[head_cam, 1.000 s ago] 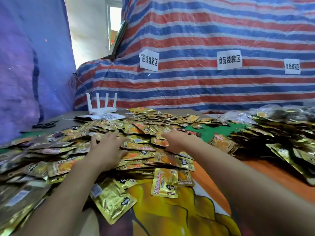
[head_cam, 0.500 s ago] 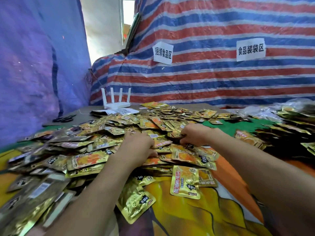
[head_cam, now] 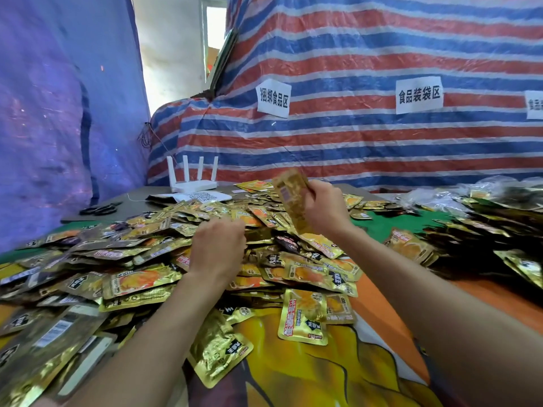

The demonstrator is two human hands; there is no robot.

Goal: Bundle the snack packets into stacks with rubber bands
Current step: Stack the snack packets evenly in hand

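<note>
Both bare forearms reach forward, side by side. The left hand (head_cam: 219, 248) lies low, palm down, its fingers bent downward and mostly hidden. The right hand (head_cam: 323, 208) sits higher, fingers and thumb curled round a packet (head_cam: 289, 192).

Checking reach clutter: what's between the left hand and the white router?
In the head view, loose gold snack packets cover the stretch from the left hand toward the router, with a white printed sheet lying just before it.

Gold foil snack packets (head_cam: 141, 280) with orange print — red, white and blue striped tarp (head_cam: 352, 148) behind.
</note>
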